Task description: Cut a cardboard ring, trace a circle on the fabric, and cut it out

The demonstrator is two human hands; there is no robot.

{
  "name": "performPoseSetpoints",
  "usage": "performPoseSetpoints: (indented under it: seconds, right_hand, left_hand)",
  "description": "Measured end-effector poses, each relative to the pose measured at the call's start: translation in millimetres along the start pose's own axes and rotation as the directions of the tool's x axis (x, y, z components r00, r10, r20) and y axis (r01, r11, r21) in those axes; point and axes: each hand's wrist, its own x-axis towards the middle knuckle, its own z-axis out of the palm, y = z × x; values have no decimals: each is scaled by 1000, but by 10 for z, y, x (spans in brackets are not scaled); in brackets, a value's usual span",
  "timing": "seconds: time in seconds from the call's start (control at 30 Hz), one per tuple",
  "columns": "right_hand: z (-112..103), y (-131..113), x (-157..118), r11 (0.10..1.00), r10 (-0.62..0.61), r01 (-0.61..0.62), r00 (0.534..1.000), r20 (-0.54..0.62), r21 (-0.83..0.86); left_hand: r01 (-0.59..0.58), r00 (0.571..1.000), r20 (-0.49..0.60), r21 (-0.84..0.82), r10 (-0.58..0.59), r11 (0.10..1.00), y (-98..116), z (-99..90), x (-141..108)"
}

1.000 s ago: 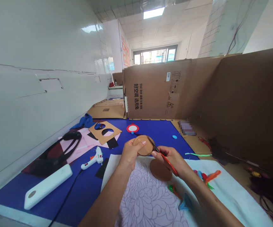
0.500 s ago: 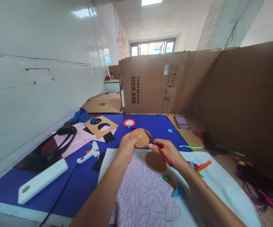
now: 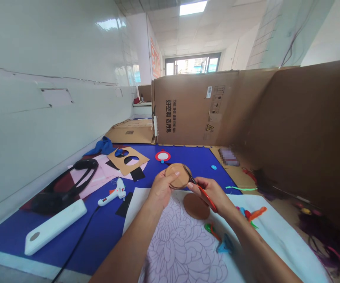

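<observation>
A round tan cardboard disc is pinched in my left hand, the thumb on its face. My right hand grips red-handled scissors, whose dark blades lie at the disc's right edge. Just below, a brown disc rests on a white cloth with a flower line drawing. Green, orange and blue bits lie to the right of the drawing.
At left are a white glue gun with a cable, a long white object, black straps and cardboard with round holes. A red-rimmed disc lies ahead, before a tall cardboard wall.
The whole view has shifted slightly, with things appearing a little lower and further right. Both hands keep their holds, and the scissors stay at the disc's edge.
</observation>
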Motion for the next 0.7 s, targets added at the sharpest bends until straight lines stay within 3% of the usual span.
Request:
performPoseSetpoints:
  seconds: [0.17,0.37,0.7]
  right_hand:
    - [10,-2,-5,1000,6,-6,1000,-5,-6]
    - [26,-14,-10,1000,7,-7,1000,-9,-15]
    - [59,18,-8,1000,5,-5,1000,-22,0]
  left_hand:
    - [-13,999,32,-78,16,997,-57,16,-2]
    - [-49,998,-48,-176,41,983,-140,69,1]
    - [-143,980,-149,-85,129,986,-178,132,-21]
